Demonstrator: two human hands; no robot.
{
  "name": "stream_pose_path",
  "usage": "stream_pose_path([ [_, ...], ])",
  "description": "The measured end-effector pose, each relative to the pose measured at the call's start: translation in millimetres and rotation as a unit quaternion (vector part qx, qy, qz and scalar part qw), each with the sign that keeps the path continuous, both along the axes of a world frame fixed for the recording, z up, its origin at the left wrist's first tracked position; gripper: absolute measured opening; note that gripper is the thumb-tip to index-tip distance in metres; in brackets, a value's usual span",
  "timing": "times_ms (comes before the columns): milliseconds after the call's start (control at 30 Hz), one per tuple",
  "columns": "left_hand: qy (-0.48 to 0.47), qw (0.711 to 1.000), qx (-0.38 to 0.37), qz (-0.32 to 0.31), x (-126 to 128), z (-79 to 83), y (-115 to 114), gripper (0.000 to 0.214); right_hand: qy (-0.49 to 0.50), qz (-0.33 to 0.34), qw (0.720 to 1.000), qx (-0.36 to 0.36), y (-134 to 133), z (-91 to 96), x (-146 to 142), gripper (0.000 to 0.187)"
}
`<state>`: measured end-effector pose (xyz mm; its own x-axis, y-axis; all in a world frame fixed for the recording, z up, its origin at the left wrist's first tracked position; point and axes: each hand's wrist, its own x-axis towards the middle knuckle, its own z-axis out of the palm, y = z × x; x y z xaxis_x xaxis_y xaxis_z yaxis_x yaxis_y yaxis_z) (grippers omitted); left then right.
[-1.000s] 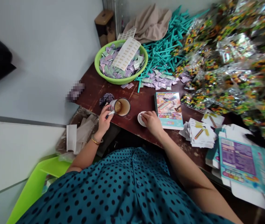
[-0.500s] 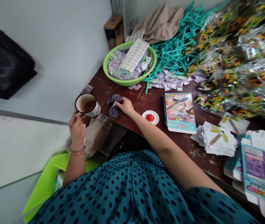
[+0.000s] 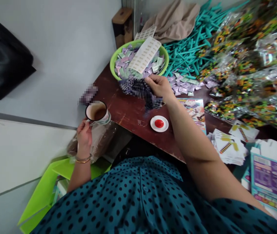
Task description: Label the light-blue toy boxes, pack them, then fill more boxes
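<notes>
The dark checked cloth [image 3: 137,87], blurred in part, hangs from the right hand [image 3: 160,87] above the wooden table [image 3: 127,112], its upper edge overlapping the near side of the light-green basin [image 3: 112,66] in view; contact with the basin cannot be confirmed. Thumb and forefinger are closed on the cloth in a pinch; the remaining fingers, partly hidden, appear curled. The left hand [image 3: 84,134] has its fingers closed at the handle of the dark-rimmed mug [image 3: 98,113], which contains brown liquid and is held tilted near the table's left corner. Between the mug and the right forearm, the white round lid [image 3: 159,123] with its red centre rests flat on the table, untouched. The step in hand is judged to be handling the cloth while the mug is kept to one side; the next move calls for a steady left wrist against spillage and for the cloth to pass clear of the lid. Beyond lie purple and green sachets [image 3: 183,85], turquoise plastic sticks [image 3: 189,48] and, partly behind the forearm, a printed box [image 3: 198,112].
</notes>
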<state>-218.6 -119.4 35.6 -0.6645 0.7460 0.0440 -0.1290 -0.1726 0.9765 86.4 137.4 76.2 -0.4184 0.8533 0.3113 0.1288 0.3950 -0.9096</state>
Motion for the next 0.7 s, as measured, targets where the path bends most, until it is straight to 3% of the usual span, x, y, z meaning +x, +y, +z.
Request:
stream_pose_path([
  [67,0.005,1.000,0.000,0.001,1,2.7,2,0.027,-0.018,-0.002,0.999,0.049,-9,16.4,-8,0.049],
  [133,0.015,1.000,0.006,0.007,2,6.4,1,0.027,-0.061,-0.009,0.994,0.092,-23,13.5,-18,0.043],
  [200,0.031,0.999,0.010,0.013,2,9.8,0,0.025,-0.140,-0.017,0.982,0.123,-43,-9.7,-28,0.038],
  [333,0.075,0.997,-0.008,0.014,4,12.0,3,0.022,-0.348,0.037,0.932,0.097,-105,-82.6,-42,0.048],
  [400,0.116,0.993,-0.022,0.000,8,12.2,9,0.020,-0.389,0.069,0.916,0.066,-132,-108.4,-44,0.057],
  [467,0.194,0.980,-0.043,-0.030,15,13.9,20,0.018,-0.366,0.079,0.926,0.048,-142,-118.4,-42,0.052],
  [533,0.312,0.944,-0.076,-0.072,25,17.0,33,0.016,-0.296,0.046,0.953,0.032,-134,-116.0,-35,0.043],
  [600,0.434,0.889,-0.095,-0.111,37,19.5,50,0.014,-0.235,-0.015,0.972,-0.001,-114,-108.8,-28,0.045],
  [700,0.554,0.814,-0.092,-0.150,57,18.2,75,0.011,-0.253,-0.040,0.964,-0.076,-82,-101.5,-24,0.046],
])
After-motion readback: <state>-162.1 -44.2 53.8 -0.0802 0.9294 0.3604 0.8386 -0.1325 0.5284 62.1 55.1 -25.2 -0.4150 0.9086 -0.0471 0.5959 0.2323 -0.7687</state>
